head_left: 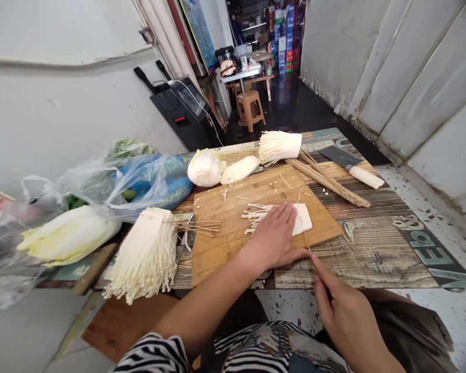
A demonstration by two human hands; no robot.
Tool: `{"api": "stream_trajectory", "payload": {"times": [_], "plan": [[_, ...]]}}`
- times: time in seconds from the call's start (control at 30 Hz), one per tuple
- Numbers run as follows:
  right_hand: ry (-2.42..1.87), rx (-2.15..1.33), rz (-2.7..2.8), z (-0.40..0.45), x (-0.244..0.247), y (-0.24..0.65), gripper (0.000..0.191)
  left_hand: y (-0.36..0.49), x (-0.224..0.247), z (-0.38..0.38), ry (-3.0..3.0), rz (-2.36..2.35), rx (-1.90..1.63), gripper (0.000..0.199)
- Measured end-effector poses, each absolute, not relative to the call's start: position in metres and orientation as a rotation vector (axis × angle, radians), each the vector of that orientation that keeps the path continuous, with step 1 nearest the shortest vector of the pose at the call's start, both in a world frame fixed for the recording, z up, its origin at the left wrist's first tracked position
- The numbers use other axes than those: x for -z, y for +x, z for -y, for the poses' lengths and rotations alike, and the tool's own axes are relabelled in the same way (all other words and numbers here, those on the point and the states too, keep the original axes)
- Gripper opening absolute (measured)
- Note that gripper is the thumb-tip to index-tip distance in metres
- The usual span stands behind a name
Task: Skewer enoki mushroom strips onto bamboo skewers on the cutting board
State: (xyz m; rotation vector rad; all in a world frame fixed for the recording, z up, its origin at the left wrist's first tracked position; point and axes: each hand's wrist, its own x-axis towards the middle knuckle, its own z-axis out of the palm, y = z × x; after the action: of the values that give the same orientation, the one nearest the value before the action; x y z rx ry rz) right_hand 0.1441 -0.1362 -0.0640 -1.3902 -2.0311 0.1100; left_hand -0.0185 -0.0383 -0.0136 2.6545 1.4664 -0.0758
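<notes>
My left hand (274, 233) lies flat, fingers stretched out, over a thin slab of enoki mushrooms (303, 217) on the wooden cutting board (221, 243). Its thumb reaches out to the near side, close to the skewer. Between the thumb and fingers of my right hand (339, 305), at the board's near edge, is a thin bamboo skewer (307, 241). The skewer's far tip meets the cut base of the slab; whether it has gone in I cannot tell. Left of the board, skewered enoki bunches (149, 254) are stacked, their sticks poking over the board.
A cleaver (351, 165) and a bundle of bamboo skewers (330, 181) lie at the right back. Behind the board sit more enoki (280, 146), a smaller pale bunch (239, 170) and a round pale cabbage (205, 168). Napa cabbage (72, 235) and plastic bags (147, 178) crowd the left.
</notes>
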Motion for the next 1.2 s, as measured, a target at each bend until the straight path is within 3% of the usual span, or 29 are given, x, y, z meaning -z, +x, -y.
{"api": "stream_trajectory", "payload": {"times": [0.8,1.2], "plan": [[-1.396,-0.173,1.965,0.119,0.055,0.135,0.040,-0.019,0.013,0.038,2.616,-1.433,0.042,0.090],[-1.396,-0.181,1.886,0.109,0.056,0.133,0.038,-0.021,0.023,0.039,2.636,-1.440,-0.057,0.096]]}}
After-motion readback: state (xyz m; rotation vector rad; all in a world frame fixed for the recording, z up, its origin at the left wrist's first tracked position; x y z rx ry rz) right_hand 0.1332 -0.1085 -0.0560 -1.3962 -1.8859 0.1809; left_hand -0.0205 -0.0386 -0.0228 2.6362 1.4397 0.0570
